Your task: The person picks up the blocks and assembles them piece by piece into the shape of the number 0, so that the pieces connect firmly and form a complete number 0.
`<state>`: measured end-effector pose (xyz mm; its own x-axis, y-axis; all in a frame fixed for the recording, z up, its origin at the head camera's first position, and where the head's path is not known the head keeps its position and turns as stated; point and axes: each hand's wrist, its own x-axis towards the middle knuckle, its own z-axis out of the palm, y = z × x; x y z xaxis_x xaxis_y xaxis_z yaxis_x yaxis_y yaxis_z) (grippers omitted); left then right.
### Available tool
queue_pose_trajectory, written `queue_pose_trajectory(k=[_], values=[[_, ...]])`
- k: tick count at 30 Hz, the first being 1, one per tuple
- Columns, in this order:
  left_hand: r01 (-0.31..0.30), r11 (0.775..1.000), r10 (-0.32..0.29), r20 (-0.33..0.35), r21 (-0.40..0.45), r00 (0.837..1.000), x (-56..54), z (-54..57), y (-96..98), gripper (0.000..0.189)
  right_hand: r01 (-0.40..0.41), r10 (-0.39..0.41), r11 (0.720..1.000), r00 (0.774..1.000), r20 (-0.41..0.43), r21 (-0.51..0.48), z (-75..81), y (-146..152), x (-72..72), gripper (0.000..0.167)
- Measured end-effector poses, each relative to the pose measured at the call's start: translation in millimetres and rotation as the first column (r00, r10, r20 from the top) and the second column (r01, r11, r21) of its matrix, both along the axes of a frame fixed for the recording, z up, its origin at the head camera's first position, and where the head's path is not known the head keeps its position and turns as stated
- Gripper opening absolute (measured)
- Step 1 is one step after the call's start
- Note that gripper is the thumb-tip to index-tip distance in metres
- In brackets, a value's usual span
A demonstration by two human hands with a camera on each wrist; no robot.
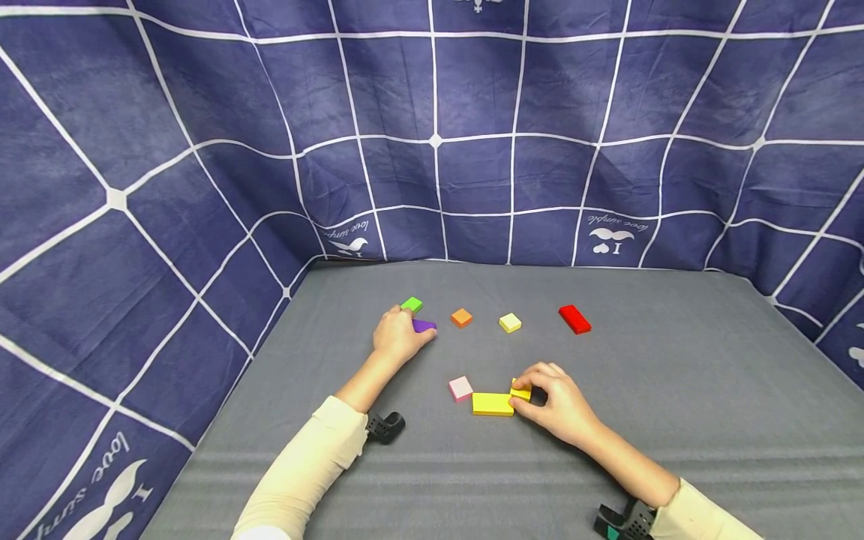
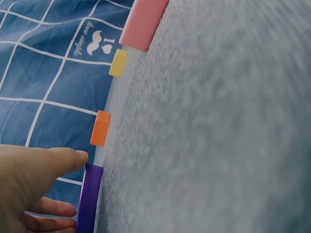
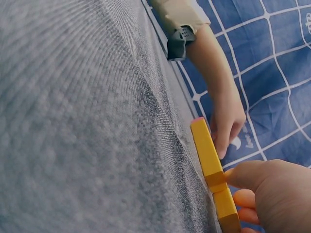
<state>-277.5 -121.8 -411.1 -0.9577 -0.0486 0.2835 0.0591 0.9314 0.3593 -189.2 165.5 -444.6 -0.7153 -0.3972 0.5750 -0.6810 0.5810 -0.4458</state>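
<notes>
A purple block point(image 1: 424, 326) lies between the thumb and fingers of my left hand point(image 1: 397, 335), which grips it at the table's left side. In the left wrist view the thumb is at the end of the purple block point(image 2: 89, 199), with the fingers behind it. My right hand point(image 1: 556, 401) pinches a small yellow block point(image 1: 520, 390), its far part covered by the fingers. That block meets the right end of a longer yellow block point(image 1: 492, 404) lying flat. Just left of these is a pink square block point(image 1: 461, 389).
Beyond the left hand lies a green block point(image 1: 412, 304). An orange block point(image 1: 462, 318), a pale yellow block point(image 1: 510, 322) and a red block point(image 1: 575, 319) are spread along the grey table point(image 1: 675, 360). A blue checked curtain point(image 1: 472, 172) hangs behind.
</notes>
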Motion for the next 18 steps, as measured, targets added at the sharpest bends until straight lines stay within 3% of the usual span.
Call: queue_pose_trajectory(k=[10,18], values=[[-0.032,0.999,0.032,0.000,0.033,0.999,1.0,-3.3,5.3,0.046,-0.005,0.005,1.000,1.000,-0.006,-0.001,-0.3,-0.7,0.2,0.020],[0.031,0.997,-0.029,-0.021,0.071,0.999,-0.5,-4.7,1.7,0.042,0.003,-0.003,1.000,1.000,-0.002,-0.002,-0.1,-0.3,0.7,0.019]])
